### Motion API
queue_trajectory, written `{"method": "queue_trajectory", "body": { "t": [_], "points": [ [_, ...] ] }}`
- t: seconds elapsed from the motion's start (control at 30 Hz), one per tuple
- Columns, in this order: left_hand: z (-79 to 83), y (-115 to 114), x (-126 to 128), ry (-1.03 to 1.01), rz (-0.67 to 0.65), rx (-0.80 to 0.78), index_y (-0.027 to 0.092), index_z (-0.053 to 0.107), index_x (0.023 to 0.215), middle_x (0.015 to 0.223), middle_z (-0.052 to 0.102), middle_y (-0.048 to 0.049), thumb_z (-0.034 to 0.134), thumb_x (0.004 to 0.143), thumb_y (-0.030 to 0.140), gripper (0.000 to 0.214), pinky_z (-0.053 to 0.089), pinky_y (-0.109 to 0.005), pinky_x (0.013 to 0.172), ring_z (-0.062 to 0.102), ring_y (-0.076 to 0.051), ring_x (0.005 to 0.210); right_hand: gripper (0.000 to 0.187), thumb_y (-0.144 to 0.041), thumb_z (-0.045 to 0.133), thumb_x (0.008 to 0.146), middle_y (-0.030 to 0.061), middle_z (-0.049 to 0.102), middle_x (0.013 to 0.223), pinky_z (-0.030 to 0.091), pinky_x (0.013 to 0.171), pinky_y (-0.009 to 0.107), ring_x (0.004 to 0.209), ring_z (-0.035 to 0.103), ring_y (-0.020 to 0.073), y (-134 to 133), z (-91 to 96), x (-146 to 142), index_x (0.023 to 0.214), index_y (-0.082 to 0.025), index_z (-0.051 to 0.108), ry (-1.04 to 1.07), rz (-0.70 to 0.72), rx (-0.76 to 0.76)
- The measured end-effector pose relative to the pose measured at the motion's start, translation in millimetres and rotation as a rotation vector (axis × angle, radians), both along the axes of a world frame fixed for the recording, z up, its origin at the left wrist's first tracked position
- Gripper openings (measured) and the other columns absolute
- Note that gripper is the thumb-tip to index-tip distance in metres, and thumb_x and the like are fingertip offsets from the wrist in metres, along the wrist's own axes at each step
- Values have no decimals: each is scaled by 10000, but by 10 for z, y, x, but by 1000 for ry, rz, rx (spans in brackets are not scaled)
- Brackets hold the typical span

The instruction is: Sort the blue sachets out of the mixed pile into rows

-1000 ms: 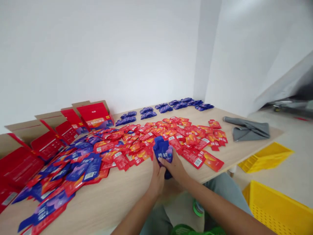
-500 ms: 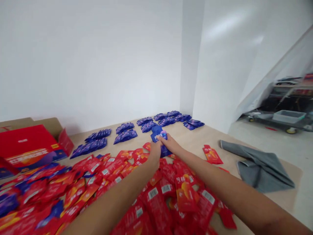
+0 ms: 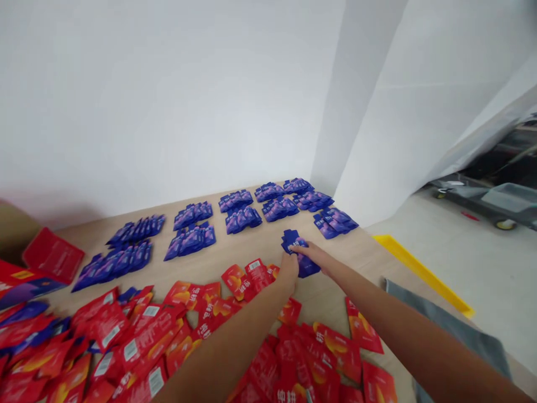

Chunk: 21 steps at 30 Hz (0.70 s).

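Both my arms reach far across the wooden table (image 3: 260, 246). My left hand (image 3: 287, 268) and my right hand (image 3: 314, 256) together grip a small stack of blue sachets (image 3: 298, 250), held low over the tabletop. Just beyond it lie neat fanned rows of blue sachets (image 3: 193, 238) in two lines along the far edge. The nearest row (image 3: 335, 222) is a little to the right of the held stack. Loose red sachets (image 3: 176, 324) cover the table under my forearms.
Red carton boxes (image 3: 46, 257) stand at the left edge. A grey cloth (image 3: 461, 333) lies at the table's right end. A yellow crate edge (image 3: 419, 271) shows on the floor to the right, and a cart with a grey bin (image 3: 499, 201) beyond it.
Both hands have carried the blue stack from near the table's front edge out over the red sachets to the far side, close to the blue rows. My view has followed forward.
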<state>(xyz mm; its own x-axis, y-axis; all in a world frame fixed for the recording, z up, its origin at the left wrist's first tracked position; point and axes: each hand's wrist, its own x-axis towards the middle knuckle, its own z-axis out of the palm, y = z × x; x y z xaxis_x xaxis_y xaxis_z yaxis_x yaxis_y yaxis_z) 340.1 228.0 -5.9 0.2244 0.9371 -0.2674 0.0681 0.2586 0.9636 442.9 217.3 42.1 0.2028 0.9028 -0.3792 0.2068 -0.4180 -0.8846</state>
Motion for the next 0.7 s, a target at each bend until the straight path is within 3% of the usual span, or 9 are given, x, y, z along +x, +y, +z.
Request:
{"method": "queue_trajectory", "body": {
  "t": [0.13, 0.2, 0.33, 0.4, 0.5, 0.7],
  "points": [
    [-22, 412, 280, 123, -19, 17, 171, 600, 680, 807, 680, -116, 426, 835, 190, 234, 473, -375, 851, 629, -255, 921, 543, -397, 768, 608, 161, 675, 1056, 440, 931, 460, 1101, 591, 348, 445, 102, 298, 1058, -146, 595, -308, -69, -9],
    [-82, 565, 344, 181, -28, 42, 171, 603, 667, 877, 689, -131, 423, 839, 183, 249, 447, -402, 906, 611, -273, 995, 619, -388, 766, 625, 214, 622, 1141, 408, 952, 472, 1144, 551, 378, 614, 95, 318, 1139, -114, 556, -547, -28, 25],
    [-295, 662, 341, 317, 9, 133, 164, 653, 908, 1276, 573, -170, 495, 789, 150, 198, 241, -498, 1094, 358, -337, 1325, 581, -274, 648, 767, 275, 556, 1188, 447, 852, 452, 1066, 571, 374, 773, -118, 198, 1279, -65, 469, -1062, 164, 88],
    [-432, 630, 307, 436, -19, 262, 142, 603, 1119, 1407, 460, -179, 498, 770, 130, 364, 172, -497, 1133, 270, -331, 1382, 655, -251, 638, 773, 284, 530, 1203, 455, 815, 452, 1049, 564, 374, 792, -259, 157, 1357, -74, 400, -1140, 203, 57],
    [-632, 543, 260, 585, -130, 465, 43, 432, 1324, 1449, 379, -245, 520, 749, 146, 591, 190, -477, 1150, 285, -335, 1386, 809, -319, 659, 765, 287, 497, 1218, 452, 812, 449, 1048, 548, 367, 804, -372, 167, 1437, -69, 285, -1201, 245, 18],
    [-854, 451, 210, 577, -330, 670, 5, 133, 1439, 1510, 194, -311, 666, 691, 434, 1013, 240, -546, 1133, 168, -373, 1426, 847, -468, 603, 798, 269, 464, 1272, 438, 856, 461, 1108, 530, 375, 858, -347, 269, 1468, -101, 239, -1138, 232, -55]
  ]
}}
